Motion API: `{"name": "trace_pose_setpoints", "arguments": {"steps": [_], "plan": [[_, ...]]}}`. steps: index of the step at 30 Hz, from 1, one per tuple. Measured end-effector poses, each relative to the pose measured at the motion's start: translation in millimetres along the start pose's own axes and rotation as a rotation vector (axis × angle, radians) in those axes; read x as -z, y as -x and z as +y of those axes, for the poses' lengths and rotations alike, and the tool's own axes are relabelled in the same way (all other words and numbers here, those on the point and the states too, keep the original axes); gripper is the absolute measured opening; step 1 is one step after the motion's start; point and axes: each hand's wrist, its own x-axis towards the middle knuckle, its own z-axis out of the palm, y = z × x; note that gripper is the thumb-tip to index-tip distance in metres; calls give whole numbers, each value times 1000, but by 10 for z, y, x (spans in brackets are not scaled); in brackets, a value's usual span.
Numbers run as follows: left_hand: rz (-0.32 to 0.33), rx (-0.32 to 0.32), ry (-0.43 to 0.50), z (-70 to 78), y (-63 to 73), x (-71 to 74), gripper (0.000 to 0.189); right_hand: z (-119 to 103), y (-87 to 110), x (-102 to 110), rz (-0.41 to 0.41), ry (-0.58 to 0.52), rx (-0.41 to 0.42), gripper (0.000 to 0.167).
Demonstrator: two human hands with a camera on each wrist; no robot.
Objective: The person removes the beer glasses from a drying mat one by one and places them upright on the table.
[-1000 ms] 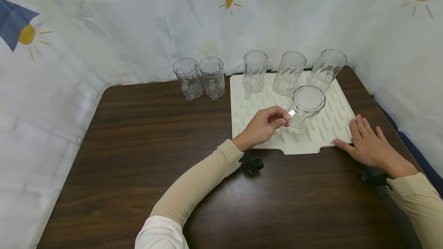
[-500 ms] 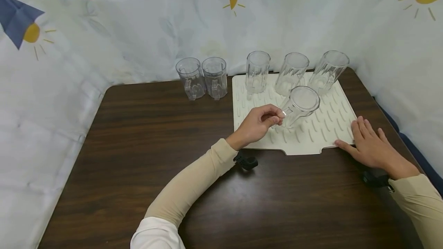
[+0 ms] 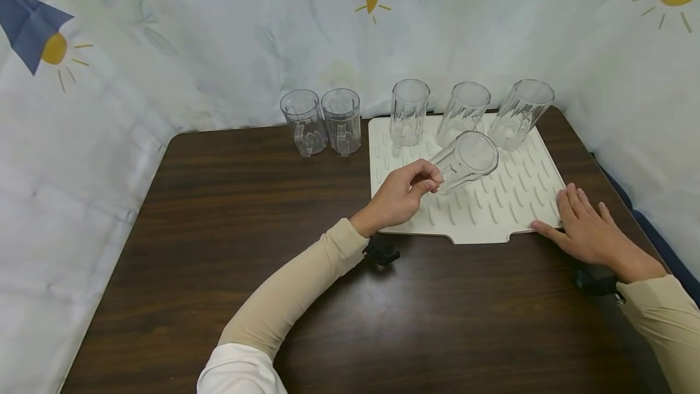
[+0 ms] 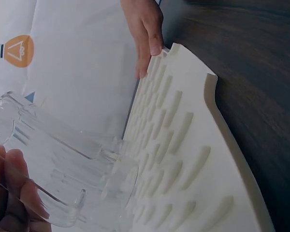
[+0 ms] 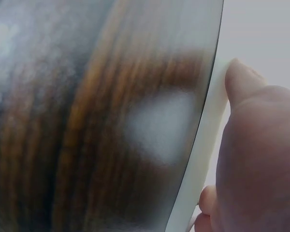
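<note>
A clear mug (image 3: pixel 470 157) hangs tilted over the white ridged drying mat (image 3: pixel 481 211), one round end towards the upper right. My left hand (image 3: pixel 399 196) pinches it at the handle side between thumb and fingers. In the left wrist view the same mug (image 4: pixel 63 159) lies aslant beside the fingers (image 4: pixel 19 169), close over the mat. At the mat's front right corner, my right hand (image 3: pixel 590 233) lies with straight, spread fingers. Its thumb (image 5: pixel 244 82) touches the mat's edge in the right wrist view.
Three clear mugs stand along the mat's back edge: a left one (image 3: pixel 409 113), a middle one (image 3: pixel 462 114) and a right one (image 3: pixel 519 115). Two more mugs (image 3: pixel 304 123) stand left of the mat on the dark wooden table (image 3: pixel 246 199). A printed white curtain (image 3: pixel 219 47) hangs behind.
My left hand has drawn the mug leftwards and tipped it further over on its side. My right hand has stayed at the mat's corner.
</note>
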Motion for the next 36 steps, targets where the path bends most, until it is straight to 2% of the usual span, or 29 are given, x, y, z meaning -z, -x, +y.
{"name": "trace_pose_setpoints", "arguments": {"steps": [6, 14, 25, 29, 32, 36], "plan": [[-5, -98, -80, 48, 31, 18, 12, -14, 12, 6, 3, 8, -3, 104], [13, -237, -263, 92, 59, 64, 10, 17, -18, -14, 4, -14, -3, 106], [99, -347, -527, 118, 101, 91, 9, -7, 9, 6, 1, 4, 2, 105], [131, -418, -638, 129, 117, 90, 10, -11, 11, 10, -2, -2, -1, 106], [162, -485, -719, 126, 129, 77, 16, -8, 12, 8, -1, -8, 0, 106], [196, -552, -773, 133, 156, 62, 31, -1, 11, 9, 0, 0, 1, 106]]}}
